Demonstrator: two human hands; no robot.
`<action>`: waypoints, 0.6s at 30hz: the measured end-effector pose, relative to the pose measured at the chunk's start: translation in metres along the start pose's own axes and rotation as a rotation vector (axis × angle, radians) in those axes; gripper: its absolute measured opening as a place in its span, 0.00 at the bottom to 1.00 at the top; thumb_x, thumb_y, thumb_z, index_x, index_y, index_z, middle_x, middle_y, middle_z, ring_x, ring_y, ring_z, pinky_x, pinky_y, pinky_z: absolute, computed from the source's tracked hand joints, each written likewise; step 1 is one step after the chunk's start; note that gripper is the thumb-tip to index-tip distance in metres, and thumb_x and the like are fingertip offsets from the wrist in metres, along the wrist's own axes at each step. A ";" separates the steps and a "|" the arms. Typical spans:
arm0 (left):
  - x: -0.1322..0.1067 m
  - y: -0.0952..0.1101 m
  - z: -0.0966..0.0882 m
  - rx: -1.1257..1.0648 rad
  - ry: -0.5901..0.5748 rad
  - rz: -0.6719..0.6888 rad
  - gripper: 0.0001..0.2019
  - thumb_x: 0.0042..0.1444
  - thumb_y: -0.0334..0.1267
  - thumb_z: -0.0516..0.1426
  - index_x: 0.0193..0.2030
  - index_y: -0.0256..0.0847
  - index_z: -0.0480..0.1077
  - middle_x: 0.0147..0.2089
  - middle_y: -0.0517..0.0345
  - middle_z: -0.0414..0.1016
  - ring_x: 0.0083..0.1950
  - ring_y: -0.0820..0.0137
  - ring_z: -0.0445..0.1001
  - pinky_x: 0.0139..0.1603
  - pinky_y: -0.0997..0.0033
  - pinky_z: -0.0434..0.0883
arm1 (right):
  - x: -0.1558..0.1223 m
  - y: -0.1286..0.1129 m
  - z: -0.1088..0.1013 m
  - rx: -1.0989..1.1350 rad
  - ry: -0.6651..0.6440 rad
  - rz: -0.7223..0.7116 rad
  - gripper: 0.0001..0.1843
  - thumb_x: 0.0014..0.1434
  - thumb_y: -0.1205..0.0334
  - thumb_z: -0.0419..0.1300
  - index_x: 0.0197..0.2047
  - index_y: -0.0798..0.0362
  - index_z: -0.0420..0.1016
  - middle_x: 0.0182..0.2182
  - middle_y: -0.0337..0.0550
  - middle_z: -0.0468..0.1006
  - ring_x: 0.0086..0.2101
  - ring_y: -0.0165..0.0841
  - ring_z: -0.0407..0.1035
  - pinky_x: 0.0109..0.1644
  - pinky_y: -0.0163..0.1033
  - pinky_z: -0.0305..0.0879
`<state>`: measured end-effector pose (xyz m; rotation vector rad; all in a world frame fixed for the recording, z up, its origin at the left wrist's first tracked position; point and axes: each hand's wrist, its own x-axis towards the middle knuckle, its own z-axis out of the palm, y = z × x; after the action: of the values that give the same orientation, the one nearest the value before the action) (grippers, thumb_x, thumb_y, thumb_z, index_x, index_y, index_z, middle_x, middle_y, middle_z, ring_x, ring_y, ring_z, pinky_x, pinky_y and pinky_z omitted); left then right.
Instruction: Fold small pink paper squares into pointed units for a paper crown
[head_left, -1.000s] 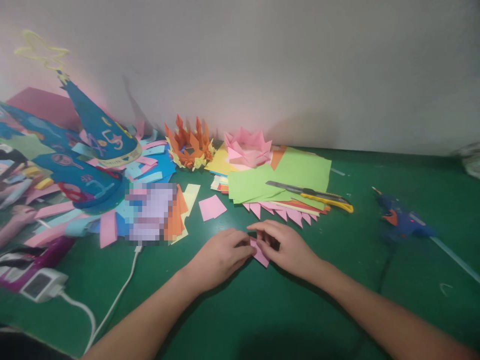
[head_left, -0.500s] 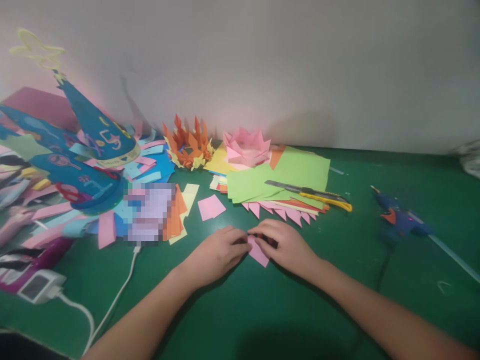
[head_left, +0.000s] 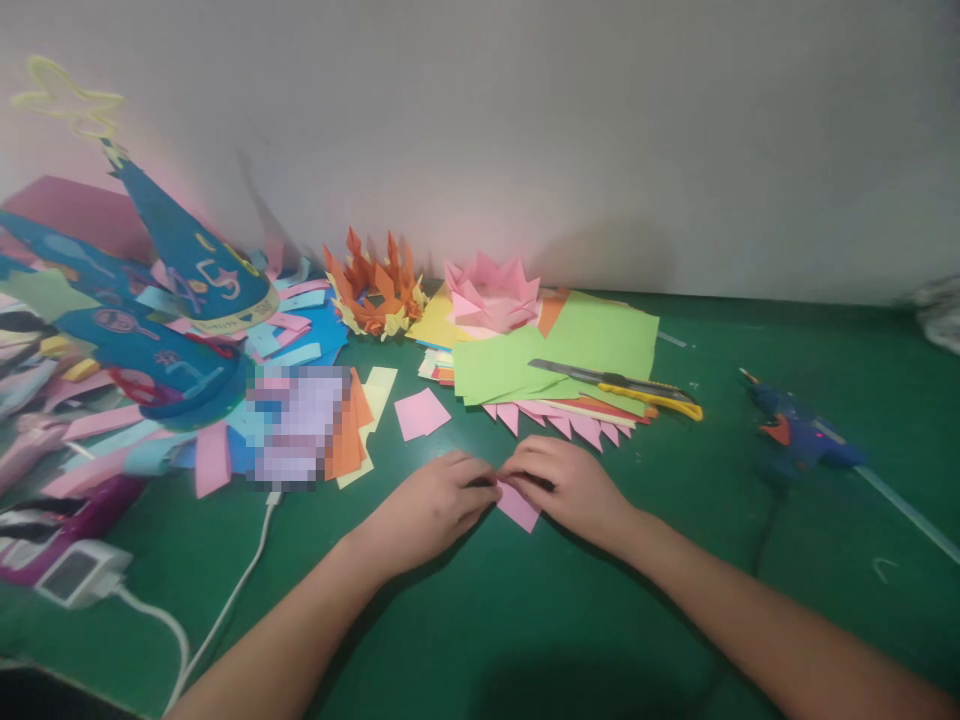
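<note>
A small pink paper square [head_left: 519, 508] lies on the green table between my hands, its upper part covered by my fingers. My left hand [head_left: 444, 505] pinches the paper's left side with thumb and fingers. From the right, my right hand [head_left: 564, 487] grips the upper edge, its fingertips meeting those of the left. Just beyond them are loose pink paper squares [head_left: 422, 414] and a row of folded pink paper points [head_left: 585, 425] sticking out from under green sheets [head_left: 495, 365].
On the sheets rests a yellow utility knife [head_left: 652, 393]. Behind stand a pink paper crown [head_left: 493, 293] and an orange one [head_left: 375, 290]. Blue cone hats [head_left: 180, 240] and paper strips crowd the left, near a white cable [head_left: 259, 555]. A blue glue gun [head_left: 802, 430] lies at right.
My right-hand fingers have pressed slightly closer over the paper's top edge. Otherwise the hands and the things on the table stay almost the same.
</note>
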<state>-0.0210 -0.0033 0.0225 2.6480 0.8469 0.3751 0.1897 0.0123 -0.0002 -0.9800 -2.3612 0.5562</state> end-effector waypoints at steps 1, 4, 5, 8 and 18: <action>0.000 0.000 0.000 -0.001 0.005 0.002 0.12 0.63 0.30 0.47 0.44 0.38 0.71 0.43 0.49 0.72 0.44 0.67 0.68 0.43 0.68 0.68 | 0.000 0.001 0.000 -0.009 -0.004 -0.019 0.10 0.62 0.65 0.53 0.35 0.52 0.76 0.31 0.43 0.75 0.33 0.32 0.68 0.36 0.35 0.63; 0.000 0.000 0.001 -0.013 0.014 -0.005 0.12 0.64 0.30 0.47 0.44 0.38 0.71 0.44 0.49 0.71 0.44 0.67 0.68 0.44 0.68 0.68 | -0.001 0.004 -0.002 -0.028 -0.028 -0.063 0.10 0.62 0.65 0.53 0.36 0.52 0.77 0.32 0.43 0.75 0.33 0.32 0.68 0.36 0.36 0.62; 0.000 0.000 0.001 -0.019 0.014 -0.009 0.12 0.64 0.31 0.47 0.44 0.38 0.71 0.44 0.50 0.71 0.44 0.67 0.68 0.44 0.68 0.68 | -0.001 0.004 -0.003 -0.033 -0.037 -0.076 0.11 0.63 0.64 0.53 0.36 0.52 0.77 0.32 0.43 0.75 0.33 0.32 0.68 0.36 0.36 0.62; -0.001 0.000 0.001 -0.031 0.012 -0.014 0.12 0.64 0.31 0.47 0.44 0.38 0.72 0.44 0.50 0.71 0.44 0.67 0.68 0.44 0.68 0.68 | -0.002 0.005 -0.005 -0.053 -0.054 -0.116 0.13 0.64 0.63 0.51 0.36 0.52 0.77 0.31 0.44 0.74 0.33 0.32 0.67 0.36 0.36 0.62; 0.001 0.000 -0.001 -0.030 0.018 0.002 0.12 0.64 0.30 0.47 0.43 0.38 0.71 0.46 0.50 0.71 0.45 0.67 0.69 0.45 0.68 0.68 | -0.002 0.004 -0.006 -0.125 -0.065 -0.174 0.15 0.66 0.62 0.48 0.37 0.54 0.76 0.32 0.45 0.74 0.33 0.32 0.66 0.36 0.37 0.61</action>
<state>-0.0205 -0.0031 0.0233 2.6223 0.8372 0.4100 0.1967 0.0143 0.0017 -0.8086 -2.5346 0.3833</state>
